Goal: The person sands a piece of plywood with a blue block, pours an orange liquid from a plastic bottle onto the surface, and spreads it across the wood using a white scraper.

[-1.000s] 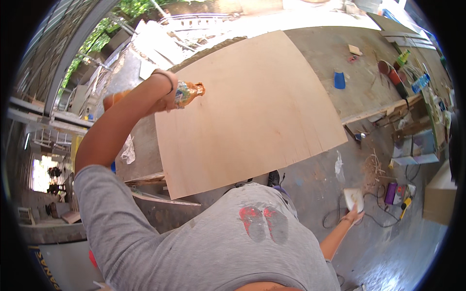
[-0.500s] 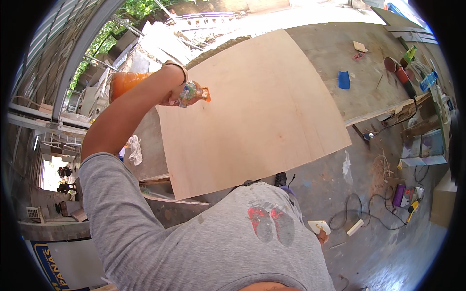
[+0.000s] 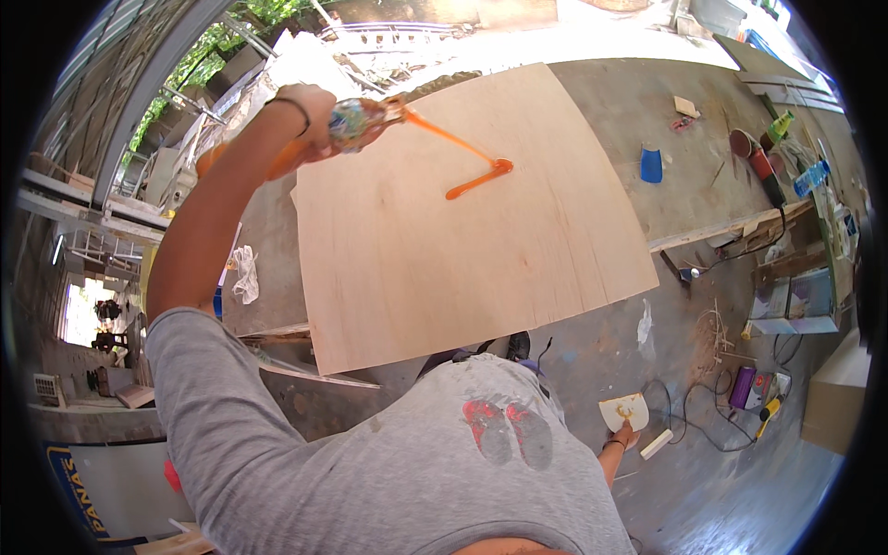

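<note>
left hand [image 3: 319,116]: raised over the far-left corner of the big pale plywood sheet [image 3: 462,222], fingers wrapped tight round a small bottle with a colourful label [image 3: 356,120], tipped so the nozzle points out over the sheet
glue: thick orange stream runs from the nozzle down to an orange puddle line [image 3: 476,178] on the upper middle of the plywood
right hand [image 3: 624,430]: hangs low by the hip, fingers pinched on a flat cream scraper smeared with orange [image 3: 622,409]
plywood: lies flat on a grey workbench [image 3: 647,120]
bench stuff: blue scraper [image 3: 651,165] just off the sheet's right edge
</note>
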`<state>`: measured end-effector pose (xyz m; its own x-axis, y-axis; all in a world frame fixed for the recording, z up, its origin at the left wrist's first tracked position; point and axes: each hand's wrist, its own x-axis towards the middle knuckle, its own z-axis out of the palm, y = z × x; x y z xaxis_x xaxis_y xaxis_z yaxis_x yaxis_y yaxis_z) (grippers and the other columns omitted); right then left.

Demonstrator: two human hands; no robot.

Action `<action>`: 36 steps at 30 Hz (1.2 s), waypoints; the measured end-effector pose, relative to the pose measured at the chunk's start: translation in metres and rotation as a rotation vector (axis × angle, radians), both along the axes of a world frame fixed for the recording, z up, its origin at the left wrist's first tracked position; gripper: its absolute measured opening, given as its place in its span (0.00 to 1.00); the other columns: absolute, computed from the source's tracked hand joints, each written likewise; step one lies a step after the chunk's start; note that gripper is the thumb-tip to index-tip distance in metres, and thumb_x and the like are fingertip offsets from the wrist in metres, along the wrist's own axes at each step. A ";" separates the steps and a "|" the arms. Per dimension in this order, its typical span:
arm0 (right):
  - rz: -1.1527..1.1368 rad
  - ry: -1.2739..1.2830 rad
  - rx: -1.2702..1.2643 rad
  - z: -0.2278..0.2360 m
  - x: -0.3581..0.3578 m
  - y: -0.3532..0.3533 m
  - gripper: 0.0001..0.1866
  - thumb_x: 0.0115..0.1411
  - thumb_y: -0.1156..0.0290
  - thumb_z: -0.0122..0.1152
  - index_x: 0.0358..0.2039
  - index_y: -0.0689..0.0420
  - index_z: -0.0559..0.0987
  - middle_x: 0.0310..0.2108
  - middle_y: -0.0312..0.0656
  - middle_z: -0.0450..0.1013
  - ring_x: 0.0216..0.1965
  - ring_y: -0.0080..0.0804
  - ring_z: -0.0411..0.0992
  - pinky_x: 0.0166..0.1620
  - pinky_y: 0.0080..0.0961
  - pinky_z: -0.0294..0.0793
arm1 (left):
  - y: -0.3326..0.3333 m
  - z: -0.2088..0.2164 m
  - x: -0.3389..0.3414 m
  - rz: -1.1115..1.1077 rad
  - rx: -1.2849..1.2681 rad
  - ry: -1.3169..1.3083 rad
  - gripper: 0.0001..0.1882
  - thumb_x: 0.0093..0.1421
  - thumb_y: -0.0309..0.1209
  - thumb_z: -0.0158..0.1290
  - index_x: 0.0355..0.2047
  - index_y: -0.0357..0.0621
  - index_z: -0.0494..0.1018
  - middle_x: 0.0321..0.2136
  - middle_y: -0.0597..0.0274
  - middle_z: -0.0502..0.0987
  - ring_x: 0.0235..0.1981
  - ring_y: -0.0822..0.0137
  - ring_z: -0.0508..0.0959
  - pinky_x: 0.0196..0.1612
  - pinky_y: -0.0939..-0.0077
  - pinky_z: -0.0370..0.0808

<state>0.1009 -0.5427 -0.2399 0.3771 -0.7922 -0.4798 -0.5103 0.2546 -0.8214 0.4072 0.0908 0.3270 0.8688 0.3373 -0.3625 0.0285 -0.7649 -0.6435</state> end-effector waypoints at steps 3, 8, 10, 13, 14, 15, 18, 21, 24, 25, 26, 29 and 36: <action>-0.084 0.042 0.057 0.011 0.020 -0.006 0.19 0.50 0.83 0.53 0.46 0.68 0.68 0.41 0.52 0.71 0.36 0.41 0.73 0.37 0.35 0.75 | 0.036 0.003 -0.038 0.127 0.018 0.026 0.27 0.33 0.43 0.66 0.34 0.42 0.75 0.34 0.55 0.78 0.38 0.60 0.78 0.41 0.69 0.75; -0.067 -0.084 -0.024 0.045 0.069 -0.001 0.21 0.51 0.81 0.53 0.48 0.67 0.65 0.43 0.52 0.70 0.39 0.43 0.72 0.41 0.39 0.72 | 0.082 0.003 -0.085 0.207 -0.019 -0.105 0.28 0.34 0.45 0.65 0.36 0.44 0.76 0.36 0.55 0.78 0.39 0.60 0.78 0.41 0.69 0.75; -0.075 -0.163 0.061 0.084 0.100 0.016 0.23 0.51 0.79 0.55 0.49 0.59 0.65 0.44 0.48 0.69 0.41 0.43 0.71 0.40 0.36 0.74 | 0.088 0.004 -0.094 0.192 -0.086 -0.237 0.29 0.35 0.46 0.64 0.37 0.43 0.74 0.36 0.55 0.78 0.38 0.59 0.78 0.41 0.68 0.75; 0.005 -0.503 0.122 0.122 0.143 0.031 0.25 0.52 0.77 0.55 0.52 0.61 0.63 0.49 0.50 0.66 0.46 0.44 0.68 0.47 0.40 0.68 | 0.099 0.007 -0.109 0.190 -0.294 -0.431 0.33 0.33 0.44 0.65 0.40 0.43 0.69 0.35 0.50 0.77 0.38 0.53 0.77 0.41 0.64 0.73; 0.033 -0.589 0.188 0.140 0.157 0.037 0.25 0.53 0.76 0.55 0.52 0.60 0.63 0.50 0.50 0.65 0.47 0.44 0.67 0.48 0.41 0.68 | 0.107 0.005 -0.115 0.177 -0.343 -0.473 0.33 0.33 0.45 0.65 0.40 0.44 0.69 0.34 0.51 0.77 0.37 0.53 0.77 0.41 0.65 0.73; 0.067 -0.671 0.262 0.161 0.171 0.047 0.26 0.53 0.76 0.55 0.53 0.60 0.62 0.51 0.49 0.64 0.48 0.44 0.66 0.49 0.41 0.68 | 0.117 0.001 -0.126 0.167 -0.383 -0.517 0.32 0.33 0.46 0.64 0.39 0.45 0.70 0.34 0.51 0.77 0.37 0.54 0.77 0.40 0.65 0.73; 0.360 -0.893 0.429 0.213 0.214 0.082 0.25 0.54 0.75 0.55 0.53 0.55 0.63 0.52 0.45 0.64 0.50 0.42 0.66 0.48 0.38 0.69 | 0.137 -0.018 -0.154 0.164 -0.539 -0.633 0.32 0.34 0.45 0.64 0.39 0.45 0.69 0.33 0.52 0.77 0.37 0.53 0.77 0.40 0.64 0.73; 0.699 -0.833 0.473 0.285 0.253 0.162 0.26 0.54 0.78 0.54 0.55 0.58 0.62 0.52 0.44 0.64 0.53 0.38 0.64 0.52 0.38 0.68 | 0.138 -0.044 -0.173 0.112 -0.663 -0.735 0.36 0.33 0.44 0.66 0.43 0.45 0.67 0.34 0.50 0.77 0.38 0.51 0.76 0.41 0.63 0.72; 1.207 -0.687 0.544 0.338 0.279 0.264 0.25 0.54 0.78 0.53 0.54 0.63 0.62 0.50 0.44 0.66 0.51 0.34 0.65 0.53 0.33 0.64 | 0.142 -0.064 -0.196 0.079 -0.742 -0.828 0.38 0.34 0.45 0.66 0.45 0.44 0.64 0.35 0.50 0.76 0.38 0.50 0.76 0.42 0.62 0.72; 1.251 -0.672 0.525 0.354 0.283 0.300 0.25 0.53 0.78 0.51 0.53 0.64 0.63 0.49 0.45 0.66 0.51 0.34 0.65 0.55 0.29 0.62 | 0.132 -0.066 -0.196 0.118 -0.753 -0.816 0.36 0.35 0.44 0.65 0.44 0.44 0.64 0.36 0.51 0.76 0.38 0.51 0.76 0.42 0.62 0.72; 1.348 -0.652 0.650 0.372 0.287 0.331 0.25 0.53 0.76 0.47 0.53 0.65 0.63 0.49 0.45 0.67 0.52 0.34 0.65 0.55 0.29 0.62 | 0.124 -0.069 -0.197 0.158 -0.766 -0.800 0.35 0.36 0.43 0.65 0.43 0.44 0.65 0.36 0.52 0.76 0.38 0.52 0.76 0.41 0.62 0.72; 1.489 -0.604 0.925 0.402 0.298 0.411 0.26 0.52 0.73 0.43 0.54 0.64 0.62 0.49 0.44 0.67 0.51 0.34 0.65 0.54 0.31 0.63 | 0.115 -0.073 -0.205 0.157 -0.854 -0.806 0.33 0.37 0.42 0.64 0.43 0.44 0.64 0.35 0.53 0.76 0.38 0.51 0.76 0.40 0.61 0.73; 1.588 -0.487 0.863 0.450 0.301 0.512 0.24 0.57 0.67 0.51 0.52 0.63 0.64 0.46 0.42 0.69 0.47 0.32 0.68 0.51 0.31 0.67 | 0.129 -0.088 -0.217 0.136 -0.851 -0.815 0.33 0.40 0.43 0.63 0.45 0.47 0.64 0.33 0.55 0.77 0.37 0.53 0.76 0.39 0.61 0.73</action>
<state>0.4021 -0.0307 0.2098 0.6331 0.7609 -0.1425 -0.4475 0.2095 -0.8694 0.1903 0.2198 0.2393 0.9232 0.3623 0.1285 0.3082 -0.8974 0.3159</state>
